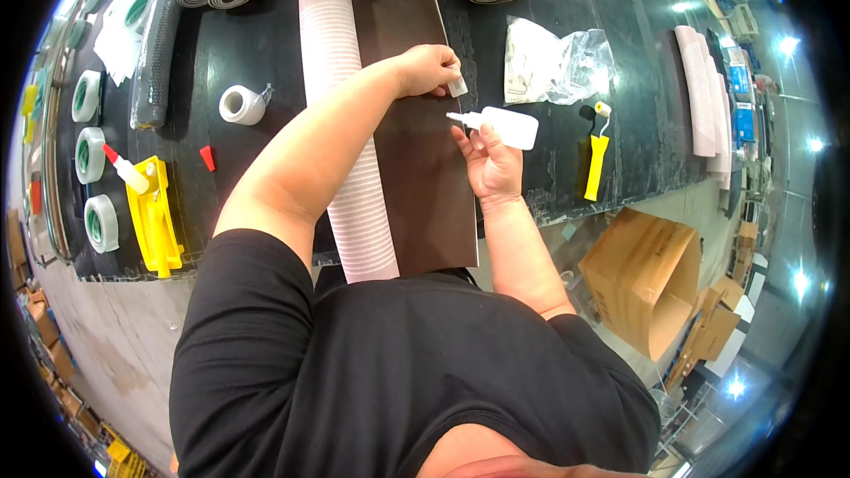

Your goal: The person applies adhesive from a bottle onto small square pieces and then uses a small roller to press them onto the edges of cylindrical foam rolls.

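Observation:
My right hand [490, 159] holds a white squeeze bottle [505, 125] lying sideways, its nozzle pointing left over a dark brown sheet [423, 186]. My left hand [429, 67] reaches across the sheet and pinches a small white piece [458, 86] at the sheet's right edge, just above the nozzle. A pale ribbed roll [341, 106] lies along the left side of the brown sheet, partly under my left forearm.
On the black table [266, 53] are a white tape roll [241, 104], a small red cap [207, 158], a yellow tool [154, 212], another bottle with a red tip [127, 170], green-cored tape rolls [91, 155], a plastic bag [556, 60], a yellow-handled roller [596, 155]. Cardboard boxes [642, 274] stand on the floor at right.

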`<control>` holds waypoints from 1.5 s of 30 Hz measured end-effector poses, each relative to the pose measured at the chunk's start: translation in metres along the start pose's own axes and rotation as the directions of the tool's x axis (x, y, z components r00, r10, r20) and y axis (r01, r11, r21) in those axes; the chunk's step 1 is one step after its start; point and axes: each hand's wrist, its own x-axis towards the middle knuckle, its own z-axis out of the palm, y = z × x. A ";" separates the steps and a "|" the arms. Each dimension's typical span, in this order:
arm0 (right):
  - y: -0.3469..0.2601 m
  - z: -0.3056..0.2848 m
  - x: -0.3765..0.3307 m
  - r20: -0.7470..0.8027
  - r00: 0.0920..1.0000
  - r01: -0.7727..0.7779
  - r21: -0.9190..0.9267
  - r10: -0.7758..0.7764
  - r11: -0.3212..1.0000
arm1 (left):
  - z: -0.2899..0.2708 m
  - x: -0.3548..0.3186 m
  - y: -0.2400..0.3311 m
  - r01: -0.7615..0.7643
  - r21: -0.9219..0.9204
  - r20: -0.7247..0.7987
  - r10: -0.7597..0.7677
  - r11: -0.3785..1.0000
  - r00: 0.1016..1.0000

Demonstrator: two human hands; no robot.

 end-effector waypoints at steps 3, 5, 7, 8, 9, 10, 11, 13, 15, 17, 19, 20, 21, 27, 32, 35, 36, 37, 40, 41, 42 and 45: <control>0.000 0.009 -0.002 -0.113 0.993 0.029 -0.045 -0.034 0.999 | 0.000 -0.003 0.002 0.010 0.030 -0.009 -0.010 0.999 1.000; 0.005 0.001 -0.002 -0.069 0.993 0.084 -0.162 -0.096 0.983 | 0.000 -0.005 0.005 0.019 0.006 0.000 -0.019 1.000 1.000; 0.008 0.002 -0.003 0.095 0.949 0.303 -0.529 -0.299 0.793 | -0.001 -0.006 0.006 0.015 0.004 0.001 -0.015 1.000 1.000; 0.012 0.002 -0.004 0.123 0.931 0.350 -0.568 -0.343 0.745 | -0.001 -0.007 0.006 0.010 0.004 0.003 -0.010 1.000 1.000; 0.013 0.002 -0.003 0.124 0.932 0.347 -0.568 -0.340 0.746 | -0.001 -0.007 0.005 0.012 0.001 0.001 -0.012 1.000 1.000; 0.013 0.003 -0.003 0.171 0.916 0.387 -0.619 -0.363 0.684 | -0.001 -0.007 0.004 0.010 0.011 -0.003 -0.010 1.000 1.000; 0.014 0.003 -0.003 0.220 0.898 0.425 -0.663 -0.382 0.617 | -0.002 -0.006 0.004 0.008 0.021 -0.007 -0.008 1.000 1.000; 0.015 0.000 -0.003 0.209 0.897 0.418 -0.684 -0.389 0.597 | -0.002 -0.004 0.003 0.009 0.018 -0.004 -0.009 1.000 1.000; 0.015 -0.007 0.002 0.327 0.853 0.497 -0.745 -0.406 0.444 | -0.001 -0.005 0.004 0.008 0.016 0.005 -0.008 1.000 1.000; 0.015 -0.009 -0.001 0.307 0.864 0.477 -0.752 -0.398 0.455 | -0.001 -0.008 0.009 0.005 0.061 0.000 -0.005 0.998 1.000; 0.016 -0.004 -0.001 0.295 0.874 0.461 -0.754 -0.386 0.468 | -0.002 -0.007 0.006 0.008 0.055 -0.003 -0.008 0.998 1.000; 0.017 -0.001 -0.001 0.268 0.876 0.456 -0.728 -0.400 0.511 | -0.003 -0.006 0.005 0.007 0.042 -0.003 -0.006 0.999 1.000; 0.017 0.001 -0.001 0.237 0.879 0.449 -0.702 -0.413 0.553 | -0.002 -0.007 0.005 0.006 0.028 0.000 -0.006 1.000 1.000; 0.015 -0.002 0.000 0.273 0.884 0.439 -0.763 -0.379 0.475 | -0.002 -0.006 0.005 0.009 0.018 0.012 -0.009 1.000 1.000; 0.014 -0.005 0.000 0.303 0.869 0.467 -0.765 -0.392 0.443 | -0.002 -0.004 0.004 -0.013 -0.009 0.008 0.013 1.000 1.000; 0.016 -0.007 -0.001 0.289 0.871 0.461 -0.762 -0.397 0.456 | -0.002 -0.005 0.005 -0.007 0.003 0.008 0.006 1.000 1.000; 0.015 -0.005 -0.002 0.283 0.872 0.457 -0.763 -0.399 0.458 | -0.002 -0.004 0.004 -0.003 0.008 0.008 0.003 1.000 1.000; 0.015 -0.005 -0.002 0.277 0.873 0.454 -0.764 -0.401 0.460 | -0.001 -0.004 0.004 -0.001 0.009 0.010 0.001 1.000 1.000; 0.017 -0.007 -0.001 0.292 0.864 0.471 -0.757 -0.411 0.452 | -0.001 -0.004 0.004 0.004 -0.016 -0.003 -0.004 1.000 1.000; 0.017 -0.007 -0.002 0.290 0.864 0.470 -0.757 -0.412 0.453 | -0.001 -0.004 0.005 0.011 -0.015 -0.001 -0.011 1.000 1.000; 0.017 -0.007 -0.003 0.278 0.868 0.461 -0.756 -0.411 0.464 | -0.001 -0.005 0.005 0.019 -0.013 0.000 -0.019 1.000 1.000; 0.017 -0.009 -0.004 0.277 0.867 0.460 -0.764 -0.413 0.453 | -0.001 -0.003 0.002 0.010 -0.018 -0.003 -0.010 1.000 1.000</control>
